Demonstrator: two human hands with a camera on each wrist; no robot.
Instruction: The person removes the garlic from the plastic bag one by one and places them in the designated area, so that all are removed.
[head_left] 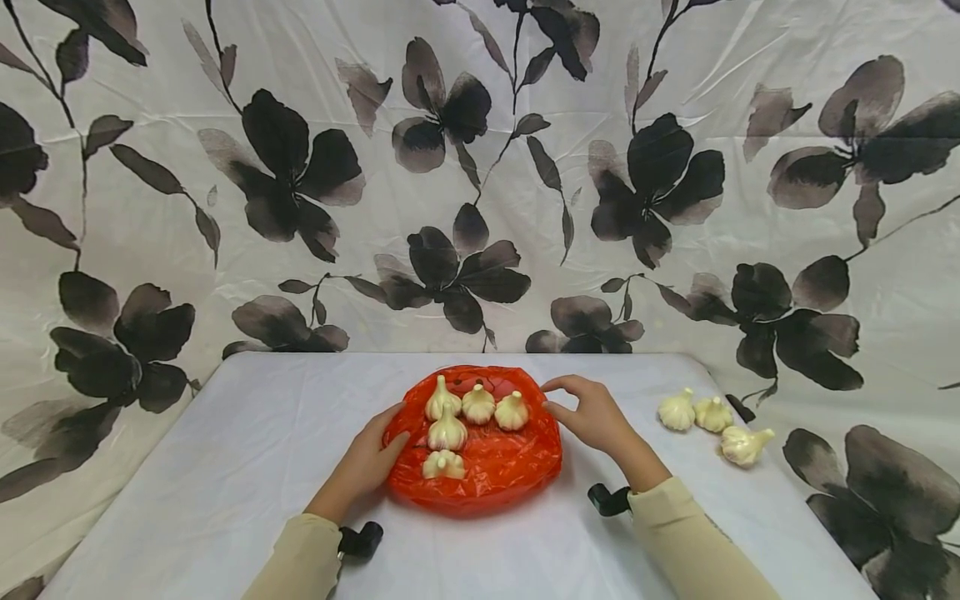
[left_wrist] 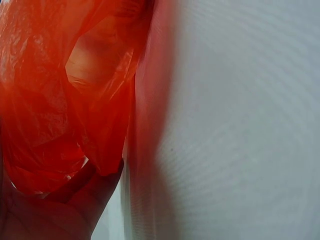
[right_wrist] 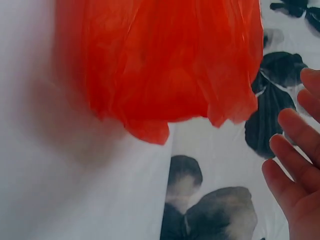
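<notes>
A red plastic bag [head_left: 502,471] sits on the table with its mouth spread wide. Several garlic bulbs [head_left: 447,434] lie in it, mostly toward its left and far side. My left hand [head_left: 366,457] holds the bag's left edge, thumb over the rim; in the left wrist view its fingers [left_wrist: 102,192] touch the thin red plastic. Beside the far right edge is my right hand [head_left: 596,417], holding nothing. Its fingers [right_wrist: 295,160] are spread and relaxed in the right wrist view, apart from the plastic.
On the right of the white-covered table [head_left: 247,467] lie three more garlic bulbs [head_left: 677,411], near the table's right edge. A floral curtain [head_left: 555,225] hangs behind the table. Each wrist carries a small black camera.
</notes>
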